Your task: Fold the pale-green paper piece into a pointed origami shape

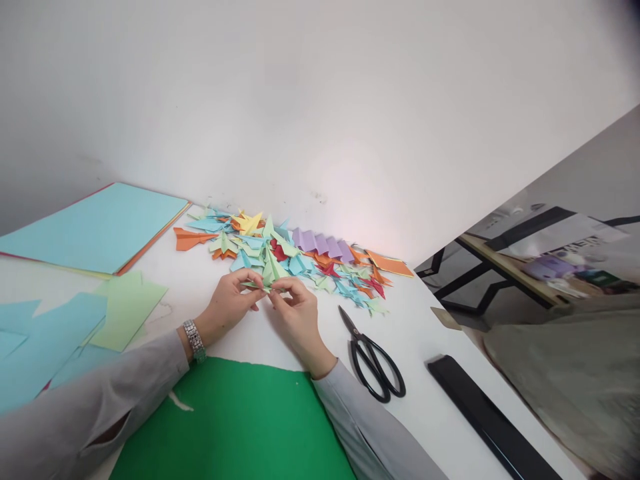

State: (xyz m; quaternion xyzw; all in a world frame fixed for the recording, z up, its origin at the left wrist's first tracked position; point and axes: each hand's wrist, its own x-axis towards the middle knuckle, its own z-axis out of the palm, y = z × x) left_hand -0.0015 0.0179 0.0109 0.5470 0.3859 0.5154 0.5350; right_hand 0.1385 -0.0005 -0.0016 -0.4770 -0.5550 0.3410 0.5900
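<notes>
Between my two hands is a small piece of folded light green paper [265, 288], mostly covered by the fingers. My left hand [234, 295], with a metal watch [194, 340] at the wrist, pinches its left side. On its right side, the thumb and fingers of my right hand [295, 310] are pressed together on it. Just beyond the fingertips lies a pile of folded paper pieces [250, 245] in blue, green, orange, yellow and red. A row of purple folded paper [323, 244] stands at the back of this pile.
Black-handled scissors [377, 367] lie right of my right hand, near a long black bar [490, 417]. A green sheet [240, 420] is under my forearms. Loose blue and green papers [127, 310] and a stack of coloured sheets [110, 223] are at left. A wall rises behind.
</notes>
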